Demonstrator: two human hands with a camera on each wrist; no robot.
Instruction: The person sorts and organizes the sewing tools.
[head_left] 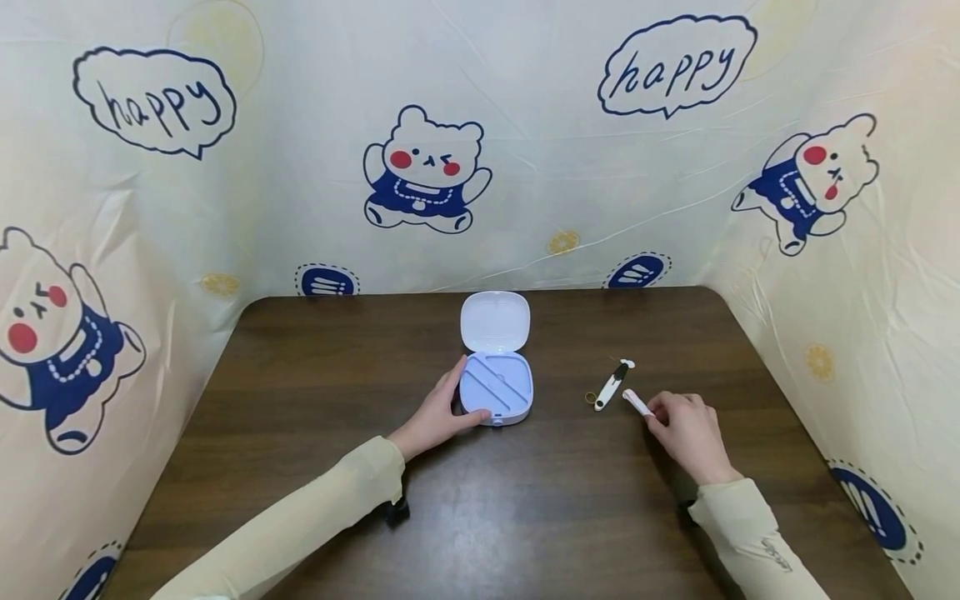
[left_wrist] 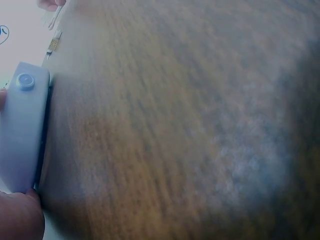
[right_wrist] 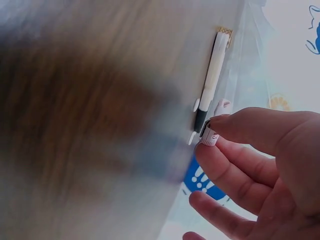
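A small light-blue case (head_left: 510,410) stands on the table with its lid (head_left: 495,322) raised; slanting dividers cross its tray. My left hand (head_left: 435,418) grips the case's left side, thumb at the front corner and a finger farther back. In the left wrist view, the case's front wall (left_wrist: 22,125) shows a round button. My right hand (head_left: 692,433) pinches a small pink-and-white strip (head_left: 636,402) between thumb and index finger. Fine marks like a ruler's run along the strip (right_wrist: 210,137); the remaining fingers (right_wrist: 220,212) are loosely spread.
Between the case and my right hand lies a slim white tool (head_left: 609,392) with a dark green part and a small gold-coloured ring (head_left: 591,398). The brown wooden table (head_left: 337,358) meets a printed cloth (head_left: 540,92) at the back and sides.
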